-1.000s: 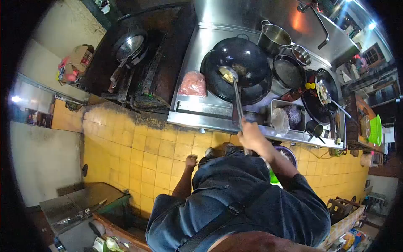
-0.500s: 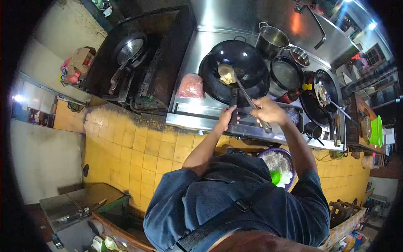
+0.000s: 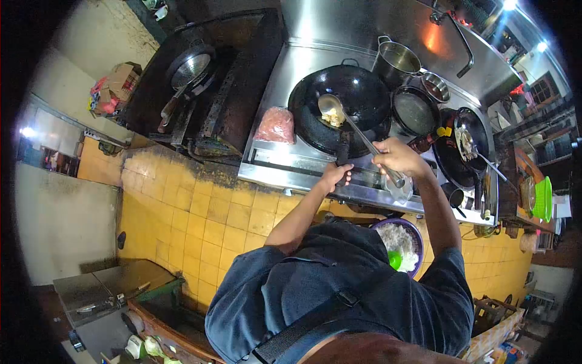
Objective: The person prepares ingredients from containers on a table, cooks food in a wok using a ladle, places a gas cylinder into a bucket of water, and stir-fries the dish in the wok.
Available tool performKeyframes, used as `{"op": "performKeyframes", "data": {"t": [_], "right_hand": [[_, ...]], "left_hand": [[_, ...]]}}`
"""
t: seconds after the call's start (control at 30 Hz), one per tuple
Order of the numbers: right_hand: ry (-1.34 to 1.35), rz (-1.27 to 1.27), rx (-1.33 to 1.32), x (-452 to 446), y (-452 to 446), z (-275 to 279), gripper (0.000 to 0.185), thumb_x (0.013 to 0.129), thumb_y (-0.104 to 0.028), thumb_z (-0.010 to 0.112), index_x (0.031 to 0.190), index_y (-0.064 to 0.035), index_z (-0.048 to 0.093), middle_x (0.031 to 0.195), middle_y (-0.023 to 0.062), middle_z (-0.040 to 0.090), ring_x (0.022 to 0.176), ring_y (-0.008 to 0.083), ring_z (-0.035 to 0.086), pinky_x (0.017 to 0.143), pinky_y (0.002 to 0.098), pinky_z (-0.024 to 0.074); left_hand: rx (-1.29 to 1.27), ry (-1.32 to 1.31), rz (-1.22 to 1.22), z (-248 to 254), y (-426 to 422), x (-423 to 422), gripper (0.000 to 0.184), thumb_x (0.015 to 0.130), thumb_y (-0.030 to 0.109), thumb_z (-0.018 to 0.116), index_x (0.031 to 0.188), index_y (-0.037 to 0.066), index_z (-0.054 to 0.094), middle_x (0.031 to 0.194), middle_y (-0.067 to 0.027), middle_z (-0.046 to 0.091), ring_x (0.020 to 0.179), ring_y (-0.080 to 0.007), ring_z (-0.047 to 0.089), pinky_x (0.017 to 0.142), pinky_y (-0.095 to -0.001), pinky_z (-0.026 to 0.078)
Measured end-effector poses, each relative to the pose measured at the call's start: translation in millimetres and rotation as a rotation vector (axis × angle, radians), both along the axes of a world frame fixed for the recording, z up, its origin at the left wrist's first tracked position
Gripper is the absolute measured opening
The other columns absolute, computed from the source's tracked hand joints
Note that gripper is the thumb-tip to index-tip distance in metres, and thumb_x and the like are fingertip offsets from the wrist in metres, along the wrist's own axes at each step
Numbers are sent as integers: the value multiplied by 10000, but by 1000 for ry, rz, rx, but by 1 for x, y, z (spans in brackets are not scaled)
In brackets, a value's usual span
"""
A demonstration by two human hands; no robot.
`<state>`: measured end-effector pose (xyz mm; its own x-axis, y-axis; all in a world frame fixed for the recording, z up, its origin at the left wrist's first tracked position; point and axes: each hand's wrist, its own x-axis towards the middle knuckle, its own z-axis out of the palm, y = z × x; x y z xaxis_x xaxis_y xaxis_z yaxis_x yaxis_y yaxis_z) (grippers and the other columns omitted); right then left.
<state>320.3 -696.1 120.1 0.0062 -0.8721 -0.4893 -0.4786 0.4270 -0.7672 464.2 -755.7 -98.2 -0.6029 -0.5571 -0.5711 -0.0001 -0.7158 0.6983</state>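
Hands: the left hand [image 3: 335,176] is closing its fingers around the wok's handle [image 3: 343,149]; the right hand [image 3: 398,158] is clasping the ladle [image 3: 362,134] by its long shaft, near the butt end.
Ladle: its bowl is resting inside the wok [image 3: 364,97], its shaft slanting out over the near rim.
Food: a pale yellow portion [image 3: 333,118] is sitting in the wok, right against the ladle's bowl.
Wok: it is standing on the steel counter [image 3: 301,54], its handle pointing toward the person.
Pink bag: a clear bag of pinkish contents [image 3: 275,126] is lying just left of the wok.
Pans: a tall pot [image 3: 397,59] and a shallow black pan [image 3: 416,110] are standing to the wok's right.
Bottle: a dark bottle with a yellow tip [image 3: 424,142] is lying near the shallow pan; any label is too blurred to read.
Basin: a purple basin [image 3: 421,244] is holding something white, below the counter.
Carton: a brown carton [image 3: 123,79] is sitting at far left, its printing too small to make out.
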Motion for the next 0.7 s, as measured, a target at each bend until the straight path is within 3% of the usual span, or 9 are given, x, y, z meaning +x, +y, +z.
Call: {"op": "performKeyframes", "data": {"t": [0.1, 0.17, 0.27, 0.33, 0.47, 0.5, 0.53, 0.7], "right_hand": [[1, -17, 6, -4, 2, -1, 133, 761, -67, 540, 710, 54, 525, 554, 81, 529, 456, 155, 532, 413, 295, 443], [-59, 55, 33, -14, 4, -9, 129, 798, -87, 536, 855, 29, 531, 614, 34, 521, 488, 94, 511, 429, 235, 441], [-100, 85, -16, -31, 10, -9, 146, 806, -92, 504, 725, 30, 501, 570, 57, 509, 456, 128, 512, 406, 263, 431], [-200, 0, 44, -43, 11, -10, 140, 816, -99, 496, 749, 24, 494, 585, 55, 508, 455, 125, 504, 405, 260, 428], [-395, -154, 217, -63, -7, -18, 121, 831, -100, 482, 810, 18, 478, 634, 61, 513, 455, 112, 484, 398, 243, 416], [-505, -220, 264, -67, -14, -20, 120, 831, -98, 479, 809, 20, 476, 641, 64, 511, 452, 109, 480, 393, 235, 411], [-396, -153, 223, -71, -19, -19, 111, 834, -89, 465, 805, 18, 472, 640, 65, 503, 447, 104, 469, 381, 225, 396], [-497, -235, 245, -52, -32, -29, 91, 834, -78, 448, 786, -3, 468, 640, 58, 498, 448, 102, 462, 361, 231, 383]], "left_hand": [[-25, 5, 51, 1, 4, 3, 162, 773, 154, 627, 814, 59, 502, 642, -38, 518, 495, -138, 499, 407, -266, 416], [-47, -10, 78, 9, 8, 6, 169, 780, 170, 626, 827, 69, 500, 646, -35, 518, 497, -137, 501, 410, -265, 419], [-10, -40, 60, 13, 12, 9, 150, 784, 161, 619, 806, 75, 499, 645, -29, 508, 494, -129, 495, 396, -263, 403], [2, -53, 120, -15, 13, 0, 182, 779, 168, 615, 798, 43, 484, 623, -40, 507, 469, -132, 506, 345, -271, 392], [-132, -195, 132, -9, 20, -9, 219, 777, 201, 612, 768, 26, 481, 563, -51, 503, 398, -138, 469, 305, -273, 300], [-131, -196, 136, -11, 23, -10, 219, 777, 201, 612, 768, 26, 481, 563, -51, 503, 398, -138, 469, 305, -273, 300], [-198, -254, 151, -11, 23, -12, 230, 775, 211, 614, 776, 19, 486, 566, -62, 515, 390, -143, 472, 307, -281, 310], [-287, -382, 173, -7, 26, -14, 270, 770, 239, 618, 818, 0, 503, 576, -87, 545, 392, -160, 494, 321, -309, 346]]}}
